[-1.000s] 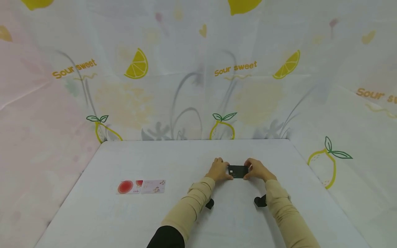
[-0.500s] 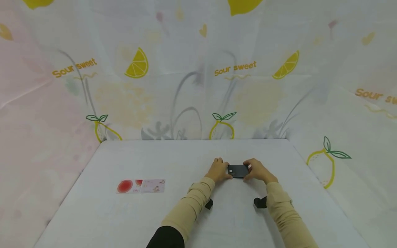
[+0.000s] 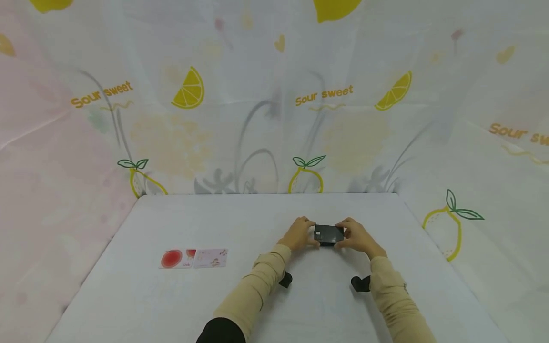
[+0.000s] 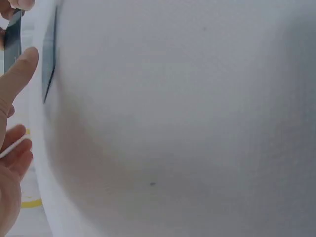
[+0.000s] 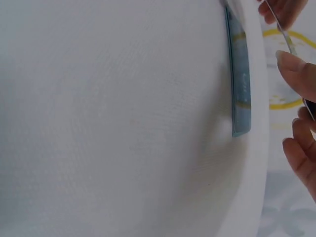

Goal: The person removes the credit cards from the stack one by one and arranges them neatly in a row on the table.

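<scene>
A black card with a small chip mark is held up level with both hands, one at each short end. On its left end, my left hand pinches it between thumb and fingers. My right hand grips the right end the same way. The left wrist view shows the left thumb against the raised card. Below it, apart from it, a second dark card lies flat on the white table, seen in the right wrist view; from the head it is mostly hidden.
Two pink-and-white cards, one with a red round print and one paler, lie side by side on the left of the white table. Black mounts sit at the wrists. A lemon-print cloth hangs behind.
The black card has risen slightly in both hands, and a dark edge now shows beneath it. My left forearm has shifted a little to the left. The pink cards have stayed put.
</scene>
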